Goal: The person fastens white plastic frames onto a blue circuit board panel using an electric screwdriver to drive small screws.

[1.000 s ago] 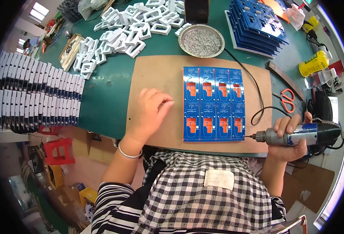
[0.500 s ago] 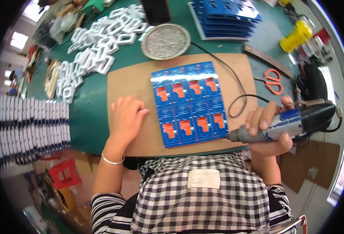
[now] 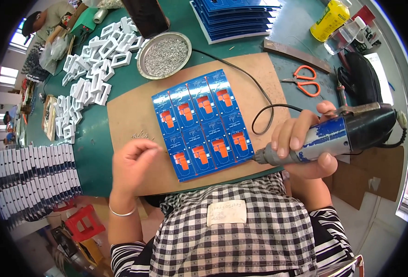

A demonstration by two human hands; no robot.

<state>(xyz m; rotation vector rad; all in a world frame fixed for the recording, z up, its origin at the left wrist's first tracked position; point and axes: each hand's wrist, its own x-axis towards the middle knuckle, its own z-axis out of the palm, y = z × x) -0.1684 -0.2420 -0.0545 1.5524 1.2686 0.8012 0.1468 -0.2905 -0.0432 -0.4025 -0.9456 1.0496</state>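
Observation:
My right hand (image 3: 301, 143) is wrapped round a grey, blue and black electric screwdriver (image 3: 328, 137). Its nose points left, at the lower right corner of a blue circuit board panel (image 3: 199, 127) with two rows of orange parts. Whether the tip touches the panel I cannot tell. My left hand (image 3: 132, 166) is left of the panel, thumb and fingers drawn together in a pinch; anything between them is too small to make out. Just beyond its knuckles lies a small heap of screws (image 3: 141, 136) on the brown board (image 3: 125, 115).
A metal dish of screws (image 3: 164, 54) sits behind the panel, beside a dark phone-like slab (image 3: 146, 18). White plastic frames (image 3: 97, 69) pile up at left. Stacked blue panels (image 3: 236, 21), orange-handled scissors (image 3: 308, 85) and a metal bar (image 3: 296, 55) lie farther right. The cable (image 3: 255, 83) crosses the board.
My left hand has drawn back and its fingers have curled in, so the small heap of screws now shows. The view has shifted; the screwdriver stays near the panel's same corner.

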